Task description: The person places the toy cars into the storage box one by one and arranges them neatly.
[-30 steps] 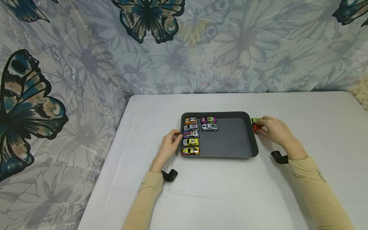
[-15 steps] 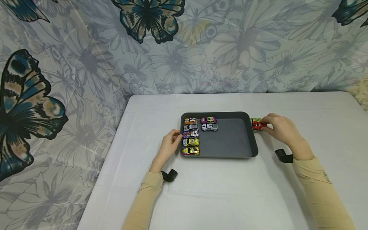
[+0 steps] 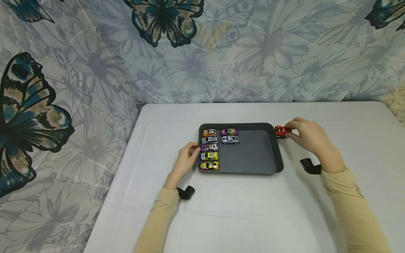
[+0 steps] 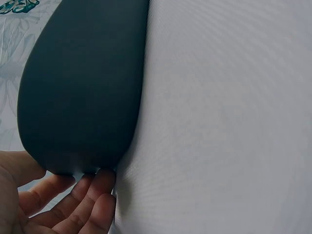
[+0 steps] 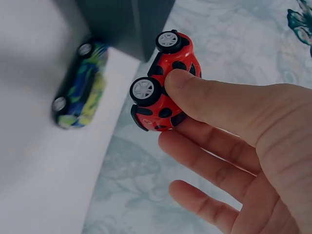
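Note:
In the head view, my right hand [image 3: 308, 137] holds a red toy car [image 3: 282, 131] just outside the right end of the dark grey baking tray [image 3: 278, 158]. The right wrist view shows thumb and fingers pinching this black-spotted red car [image 5: 168, 83], its wheels facing the camera. A yellow-green and blue toy car [image 5: 82, 87] stands on the table below it, mostly hidden in the head view. My left hand [image 3: 186, 156] rests at the tray's left end. Its bent fingertips [image 4: 105, 180] touch the outer wall of the tray [image 4: 87, 87], with the thumb close to the rim.
Inside the tray, a column of several toy cars [image 3: 210, 148] lines the left side. Beside it are a purple-green car [image 3: 229, 132] and a white car [image 3: 230, 140]. A white cloth covers the table [image 3: 246, 211]; a patterned wall [image 3: 221, 70] rises behind its far edge.
My right hand first draws back rightward with the red car, then moves it away from me, over the green car's place beside the tray. My left hand and the tray stay put.

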Tool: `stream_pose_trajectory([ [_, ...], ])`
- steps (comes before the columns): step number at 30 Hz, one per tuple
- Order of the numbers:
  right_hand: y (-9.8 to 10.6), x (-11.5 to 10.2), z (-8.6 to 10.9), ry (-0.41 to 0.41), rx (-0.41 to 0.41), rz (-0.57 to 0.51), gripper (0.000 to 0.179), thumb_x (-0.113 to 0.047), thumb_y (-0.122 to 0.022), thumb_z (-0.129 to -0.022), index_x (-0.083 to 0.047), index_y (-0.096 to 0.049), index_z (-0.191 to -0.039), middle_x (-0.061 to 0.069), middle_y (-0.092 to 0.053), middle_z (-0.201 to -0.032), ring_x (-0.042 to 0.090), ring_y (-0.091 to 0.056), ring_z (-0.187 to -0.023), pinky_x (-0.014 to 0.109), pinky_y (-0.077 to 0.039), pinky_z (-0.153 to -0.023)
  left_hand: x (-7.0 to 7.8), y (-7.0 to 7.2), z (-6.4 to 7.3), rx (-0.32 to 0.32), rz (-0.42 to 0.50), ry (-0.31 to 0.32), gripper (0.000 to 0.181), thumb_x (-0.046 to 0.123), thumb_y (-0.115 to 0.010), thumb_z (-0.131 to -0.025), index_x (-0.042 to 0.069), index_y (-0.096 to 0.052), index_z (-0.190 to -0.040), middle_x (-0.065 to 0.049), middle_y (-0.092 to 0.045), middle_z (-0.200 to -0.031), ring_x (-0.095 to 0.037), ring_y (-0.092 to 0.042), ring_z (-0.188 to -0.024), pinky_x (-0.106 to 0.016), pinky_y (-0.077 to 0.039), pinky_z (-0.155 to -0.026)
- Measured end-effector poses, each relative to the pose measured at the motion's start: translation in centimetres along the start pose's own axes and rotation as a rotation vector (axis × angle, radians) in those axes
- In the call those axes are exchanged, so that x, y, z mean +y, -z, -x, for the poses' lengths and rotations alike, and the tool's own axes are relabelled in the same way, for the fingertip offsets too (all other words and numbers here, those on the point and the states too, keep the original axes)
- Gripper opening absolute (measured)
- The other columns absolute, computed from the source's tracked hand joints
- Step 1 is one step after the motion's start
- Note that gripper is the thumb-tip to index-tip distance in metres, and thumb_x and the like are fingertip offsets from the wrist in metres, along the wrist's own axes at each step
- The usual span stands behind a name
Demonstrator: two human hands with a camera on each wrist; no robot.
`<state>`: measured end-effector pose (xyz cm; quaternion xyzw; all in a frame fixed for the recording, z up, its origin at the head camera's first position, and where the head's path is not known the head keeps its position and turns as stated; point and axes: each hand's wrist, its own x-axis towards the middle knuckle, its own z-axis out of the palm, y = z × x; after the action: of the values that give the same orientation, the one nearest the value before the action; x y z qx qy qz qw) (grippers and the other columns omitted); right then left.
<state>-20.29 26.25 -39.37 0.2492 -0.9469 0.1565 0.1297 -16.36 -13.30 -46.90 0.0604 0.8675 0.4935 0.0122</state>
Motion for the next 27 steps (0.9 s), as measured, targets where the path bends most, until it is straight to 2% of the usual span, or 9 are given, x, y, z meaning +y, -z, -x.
stream_pose_trajectory([
  [8, -0.3, -2.1, -1.6, 0.015, -0.019, 0.006, 0.021, -0.003, -0.076, -0.073, 0.001, -0.067, -0.092, 0.012, -0.063, -0.088, 0.030, -0.061, -0.072, 0.045, -0.046, -0.061, 0.0, 0.0, 0.0, 0.000, -0.001, 0.008, 0.026, 0.018, -0.052, -0.096, 0.001, -0.057, -0.116, -0.013, -0.062, -0.107, -0.021, -0.062, -0.085, -0.032, -0.050, -0.070],
  [14, -0.9, -3.4, -2.7, 0.056, -0.026, -0.003, 0.022, -0.003, -0.077, -0.072, 0.000, -0.068, -0.091, 0.012, -0.064, -0.090, 0.029, -0.061, -0.072, 0.042, -0.047, -0.063, 0.0, 0.0, 0.0, -0.003, -0.001, -0.006, 0.027, 0.019, -0.052, -0.096, 0.001, -0.057, -0.116, -0.013, -0.062, -0.107, -0.021, -0.062, -0.085, -0.032, -0.050, -0.070],
  [20, -1.4, -4.6, -3.7, 0.069, -0.076, -0.004, 0.024, -0.004, -0.077, -0.073, 0.001, -0.068, -0.094, 0.013, -0.064, -0.092, 0.028, -0.060, -0.071, 0.043, -0.047, -0.062, -0.1, 0.1, 0.0, -0.002, -0.001, -0.015, 0.027, 0.020, -0.052, -0.096, 0.001, -0.057, -0.115, -0.013, -0.063, -0.106, -0.021, -0.062, -0.086, -0.032, -0.051, -0.071],
  [27, -2.6, -5.8, -4.5, 0.122, -0.101, -0.023, 0.023, -0.005, -0.078, -0.072, 0.000, -0.068, -0.092, 0.010, -0.063, -0.087, 0.025, -0.060, -0.066, 0.043, -0.047, -0.066, -0.1, 0.1, 0.0, -0.001, 0.001, -0.028, 0.027, 0.019, -0.052, -0.096, 0.000, -0.057, -0.115, -0.014, -0.063, -0.106, -0.022, -0.062, -0.086, -0.033, -0.051, -0.073],
])
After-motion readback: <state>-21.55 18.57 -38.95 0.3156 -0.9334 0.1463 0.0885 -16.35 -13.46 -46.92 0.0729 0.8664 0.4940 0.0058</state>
